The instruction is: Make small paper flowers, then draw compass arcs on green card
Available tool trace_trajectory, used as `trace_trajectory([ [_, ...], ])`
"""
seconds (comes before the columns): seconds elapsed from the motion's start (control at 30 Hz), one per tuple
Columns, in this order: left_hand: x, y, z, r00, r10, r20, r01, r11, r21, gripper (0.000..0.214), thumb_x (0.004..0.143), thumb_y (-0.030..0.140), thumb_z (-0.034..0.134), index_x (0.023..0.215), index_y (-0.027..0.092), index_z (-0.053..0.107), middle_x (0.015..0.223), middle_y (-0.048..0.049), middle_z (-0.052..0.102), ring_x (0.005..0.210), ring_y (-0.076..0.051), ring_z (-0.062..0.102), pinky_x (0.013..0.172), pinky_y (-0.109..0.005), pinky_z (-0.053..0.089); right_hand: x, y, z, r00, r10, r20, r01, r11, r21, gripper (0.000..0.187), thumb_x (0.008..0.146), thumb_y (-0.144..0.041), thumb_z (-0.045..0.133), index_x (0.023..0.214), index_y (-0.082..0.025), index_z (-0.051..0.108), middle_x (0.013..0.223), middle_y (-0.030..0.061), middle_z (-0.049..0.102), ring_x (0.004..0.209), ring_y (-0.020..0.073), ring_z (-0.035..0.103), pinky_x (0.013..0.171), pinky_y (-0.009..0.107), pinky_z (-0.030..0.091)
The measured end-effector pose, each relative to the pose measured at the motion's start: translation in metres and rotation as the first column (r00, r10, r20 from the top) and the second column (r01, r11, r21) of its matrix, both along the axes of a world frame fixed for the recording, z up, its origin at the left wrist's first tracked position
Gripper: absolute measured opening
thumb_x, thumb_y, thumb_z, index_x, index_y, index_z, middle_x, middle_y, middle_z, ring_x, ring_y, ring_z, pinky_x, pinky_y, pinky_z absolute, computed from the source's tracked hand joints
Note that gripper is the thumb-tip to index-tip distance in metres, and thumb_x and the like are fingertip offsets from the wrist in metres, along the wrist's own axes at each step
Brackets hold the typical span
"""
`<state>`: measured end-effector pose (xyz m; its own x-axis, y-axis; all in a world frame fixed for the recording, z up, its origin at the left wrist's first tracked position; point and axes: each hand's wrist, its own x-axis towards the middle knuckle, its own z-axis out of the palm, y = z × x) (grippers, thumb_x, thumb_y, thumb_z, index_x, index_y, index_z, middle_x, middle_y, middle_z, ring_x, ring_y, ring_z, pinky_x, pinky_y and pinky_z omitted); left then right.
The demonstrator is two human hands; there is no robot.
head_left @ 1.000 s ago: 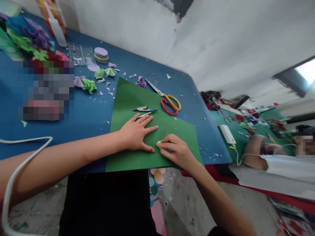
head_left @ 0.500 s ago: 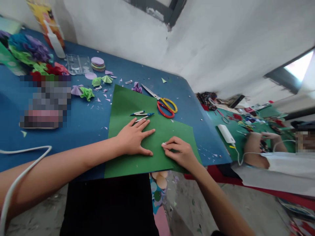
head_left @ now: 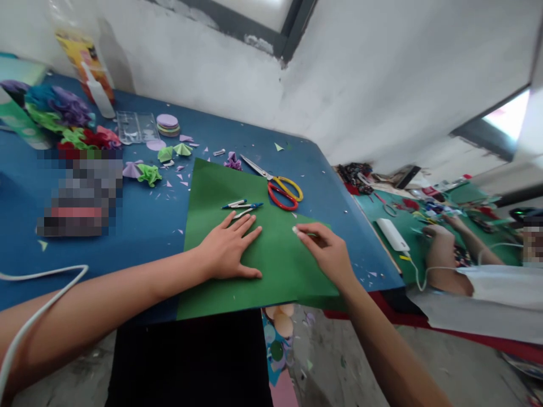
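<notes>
A big sheet of green paper (head_left: pixel 271 254) lay on the blue table (head_left: pixel 139 226), with its near edge hanging a little over the table's front side. The left hand (head_left: pixel 227 249) lay flat on the green paper, near its middle, with the fingers spread wide and pressing down. It held nothing. The right hand (head_left: pixel 326 251) was on the green paper too, just to the right of the left hand. Its fingers were curled in, and the thumb and first finger were pinched close together. It is hard to tell if something small was between them.

A small blue and silver drawing compass (head_left: pixel 241 206) lay on the green paper, just past the left hand's fingertips. A pair of scissors with red and yellow handles (head_left: pixel 278 183) lay at the far right edge of the green paper, partly on it. Little folded paper bits in purple and light green (head_left: pixel 148 169) lay to the far left of the green paper. A stack of round purple paper circles (head_left: pixel 167 124) sat farther back from the green paper. A white cord (head_left: pixel 42 282) lay on the table well to the left of the green paper. Another person's arm (head_left: pixel 441 260) rested on a second table, well to the right of the green paper.
</notes>
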<state>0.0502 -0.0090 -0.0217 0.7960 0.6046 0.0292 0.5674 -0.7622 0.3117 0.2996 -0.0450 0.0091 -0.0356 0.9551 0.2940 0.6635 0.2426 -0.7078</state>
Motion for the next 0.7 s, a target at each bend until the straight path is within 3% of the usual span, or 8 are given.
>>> trace_trajectory([
  [0.1,0.000,-0.001,0.003,0.998,-0.044,-0.048,0.044,0.999,0.005,0.098,0.081,0.074,0.040,0.147,0.003,0.024,0.155,-0.0171,0.018,0.145,-0.026,0.017,0.119,-0.039,0.005,-0.017,0.031,0.001,0.904,0.102,-0.414,-0.176,0.974,-0.145,0.033,0.078,-0.039,0.070,0.108,-0.027,0.062,0.092,0.0007,0.065,0.085,0.0138,0.064,0.085,0.033,0.054],
  [0.17,-0.001,-0.002,0.006,0.994,-0.066,-0.081,0.067,0.998,0.009,0.093,0.084,0.070,0.039,0.148,0.003,0.023,0.155,-0.0163,0.016,0.145,-0.027,0.017,0.118,-0.038,0.008,-0.033,0.055,-0.003,0.782,0.191,-0.594,-0.392,0.891,-0.230,0.040,0.072,-0.038,0.076,0.108,-0.028,0.062,0.089,-0.0015,0.064,0.085,0.0117,0.062,0.091,0.032,0.051],
  [0.23,-0.001,-0.003,0.008,0.992,-0.079,-0.101,0.081,0.997,0.019,0.089,0.086,0.068,0.038,0.148,0.005,0.022,0.155,-0.0158,0.015,0.145,-0.028,0.016,0.118,-0.040,0.011,-0.046,0.075,-0.010,0.744,0.217,-0.632,-0.460,0.852,-0.249,0.045,0.065,-0.041,0.080,0.104,-0.026,0.064,0.085,-0.0020,0.063,0.081,0.0115,0.062,0.089,0.031,0.052],
  [0.33,0.003,-0.003,0.009,0.991,-0.065,-0.118,0.067,0.998,0.015,0.092,0.086,0.069,0.038,0.148,0.003,0.022,0.154,-0.0182,0.016,0.144,-0.030,0.017,0.117,-0.042,0.014,-0.056,0.093,-0.023,0.700,0.207,-0.683,-0.479,0.846,-0.234,0.043,0.063,-0.047,0.080,0.097,-0.026,0.065,0.083,-0.0029,0.060,0.078,0.0102,0.060,0.085,0.029,0.053],
  [0.47,0.027,-0.011,0.007,0.997,-0.058,-0.043,0.057,0.998,-0.027,0.094,0.084,0.070,0.040,0.147,0.002,0.024,0.154,-0.0208,0.016,0.144,-0.033,0.015,0.117,-0.047,0.014,-0.056,0.096,-0.033,0.664,0.185,-0.725,-0.470,0.857,-0.211,0.037,0.067,-0.045,0.078,0.096,-0.025,0.065,0.086,-0.0022,0.060,0.080,0.0100,0.059,0.085,0.028,0.052],
  [0.57,0.051,-0.030,0.012,0.986,-0.152,0.067,0.159,0.980,-0.116,0.095,0.081,0.069,0.049,0.147,0.003,0.027,0.154,-0.0232,0.017,0.144,-0.035,0.012,0.117,-0.051,0.008,-0.054,0.093,-0.035,0.654,0.171,-0.737,-0.455,0.867,-0.203,0.035,0.066,-0.043,0.078,0.093,-0.024,0.067,0.089,-0.0015,0.061,0.081,0.0099,0.059,0.087,0.028,0.051],
  [0.63,0.063,-0.046,0.021,0.924,-0.340,0.174,0.374,0.899,-0.227,0.088,0.082,0.062,0.056,0.144,0.004,0.034,0.153,-0.0211,0.025,0.144,-0.032,0.020,0.118,-0.048,0.010,-0.054,0.092,-0.035,0.653,0.161,-0.740,-0.447,0.871,-0.205,0.035,0.065,-0.042,0.079,0.092,-0.024,0.067,0.089,-0.0013,0.062,0.080,0.0098,0.059,0.087,0.028,0.050],
  [0.7,0.069,-0.056,0.031,0.813,-0.485,0.321,0.580,0.720,-0.382,0.061,0.087,0.055,0.053,0.131,0.013,0.054,0.145,-0.0107,0.045,0.137,-0.026,0.037,0.117,-0.040,0.021,-0.054,0.092,-0.035,0.653,0.151,-0.742,-0.440,0.873,-0.209,0.035,0.063,-0.041,0.080,0.090,-0.023,0.068,0.089,-0.0012,0.062,0.079,0.0098,0.059,0.087,0.028,0.050],
])
